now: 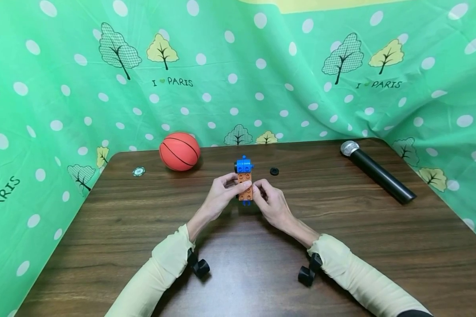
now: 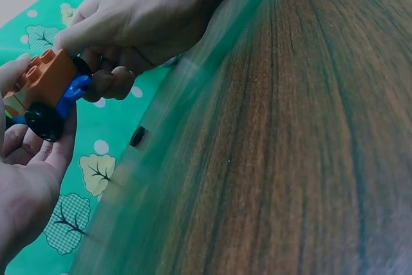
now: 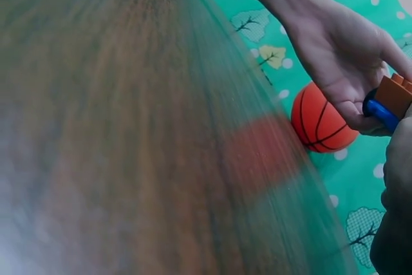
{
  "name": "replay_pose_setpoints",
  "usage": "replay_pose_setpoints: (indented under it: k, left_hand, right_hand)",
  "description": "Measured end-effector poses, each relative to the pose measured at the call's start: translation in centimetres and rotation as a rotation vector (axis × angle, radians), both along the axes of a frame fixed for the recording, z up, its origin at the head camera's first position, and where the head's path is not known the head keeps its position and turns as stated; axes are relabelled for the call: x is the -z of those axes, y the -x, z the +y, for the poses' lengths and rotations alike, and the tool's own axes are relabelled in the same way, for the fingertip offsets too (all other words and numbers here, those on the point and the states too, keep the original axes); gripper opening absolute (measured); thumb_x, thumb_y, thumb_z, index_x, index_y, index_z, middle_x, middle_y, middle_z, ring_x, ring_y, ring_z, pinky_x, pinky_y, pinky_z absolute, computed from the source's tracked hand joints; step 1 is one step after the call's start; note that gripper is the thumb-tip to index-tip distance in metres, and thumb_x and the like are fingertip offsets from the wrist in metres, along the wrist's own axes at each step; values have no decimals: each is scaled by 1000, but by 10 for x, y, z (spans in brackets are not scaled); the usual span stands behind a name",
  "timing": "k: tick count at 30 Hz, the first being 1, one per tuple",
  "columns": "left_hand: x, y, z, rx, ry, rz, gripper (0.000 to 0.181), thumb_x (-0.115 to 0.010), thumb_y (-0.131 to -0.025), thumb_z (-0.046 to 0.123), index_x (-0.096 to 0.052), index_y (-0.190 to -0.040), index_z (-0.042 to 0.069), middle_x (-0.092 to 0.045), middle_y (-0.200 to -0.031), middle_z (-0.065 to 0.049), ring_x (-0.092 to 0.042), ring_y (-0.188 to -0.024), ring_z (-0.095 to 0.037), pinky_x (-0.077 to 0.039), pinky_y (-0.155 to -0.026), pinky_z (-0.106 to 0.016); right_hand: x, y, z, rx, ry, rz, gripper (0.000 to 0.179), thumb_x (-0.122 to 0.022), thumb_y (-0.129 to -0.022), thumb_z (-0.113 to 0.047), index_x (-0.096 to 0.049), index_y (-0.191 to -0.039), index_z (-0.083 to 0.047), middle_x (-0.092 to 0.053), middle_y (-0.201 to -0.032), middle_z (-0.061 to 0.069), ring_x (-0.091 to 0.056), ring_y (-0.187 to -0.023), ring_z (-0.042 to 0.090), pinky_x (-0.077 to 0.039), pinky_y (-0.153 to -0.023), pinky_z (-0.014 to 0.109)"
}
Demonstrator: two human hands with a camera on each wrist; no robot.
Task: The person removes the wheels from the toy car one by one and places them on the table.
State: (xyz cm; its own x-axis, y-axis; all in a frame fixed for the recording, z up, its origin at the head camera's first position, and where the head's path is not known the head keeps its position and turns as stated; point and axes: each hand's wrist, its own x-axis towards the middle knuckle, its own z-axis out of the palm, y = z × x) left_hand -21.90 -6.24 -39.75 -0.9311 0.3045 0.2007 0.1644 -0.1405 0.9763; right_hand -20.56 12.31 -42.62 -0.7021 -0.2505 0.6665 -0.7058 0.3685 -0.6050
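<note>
A toy block car (image 1: pixel 244 166), with an orange studded body over a blue base, is held up above the table. My left hand (image 1: pixel 219 198) grips it from the left, thumb across the orange studs. A black wheel (image 2: pixel 44 122) sits on its near left side in the left wrist view. My right hand (image 1: pixel 273 206) is at the car's right side, its curled fingers pinching another black wheel (image 2: pixel 81 67) beside the blue base. At the car's far right end a blue axle peg (image 1: pixel 252 166) is bare.
Beyond the car, a loose black wheel (image 1: pixel 274 171) lies on the wooden table (image 1: pixel 238 277). A red basketball (image 1: pixel 180 151) and a poker chip (image 1: pixel 139 171) are at the back left. A microphone (image 1: pixel 381 173) lies at the right. Green polka-dot cloth (image 1: pixel 238 57) hangs behind.
</note>
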Motion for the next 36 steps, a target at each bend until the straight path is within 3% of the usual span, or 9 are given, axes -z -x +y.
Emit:
replay_pose_setpoints:
  k: [13,21,31,36]
  left_hand:
    - [-2,0,-2,16,12,-14,30,-70,-95,7,-66,-118,-11,-72,-102,-11,-69,-94,-15,-56,-86,-30]
    - [-3,0,-2,32,4,-38,28,-70,-95,5,-66,-117,-11,-71,-103,-9,-69,-94,-15,-55,-86,-30]
    - [-2,1,-6,41,-7,-31,31,-70,-95,10,-66,-118,-10,-71,-104,-9,-68,-94,-16,-56,-84,-30]
    - [-2,1,-8,42,-12,-11,32,-71,-95,12,-66,-118,-9,-71,-103,-9,-66,-94,-17,-56,-82,-30]
  right_hand:
    - [1,2,2,-18,-44,8,8,-53,-104,-7,-60,-103,-2,-59,-77,0,-54,-65,13,-44,-55,26]
    - [0,4,4,-64,-26,-3,7,-54,-100,1,-60,-102,-3,-62,-78,0,-55,-64,16,-45,-54,27]
    - [-2,2,4,-112,-2,-119,11,-53,-103,5,-61,-106,-3,-59,-82,1,-52,-70,13,-44,-60,30]
    - [-5,0,5,-114,23,-204,13,-53,-106,2,-63,-112,-3,-58,-84,9,-51,-72,16,-43,-65,32]
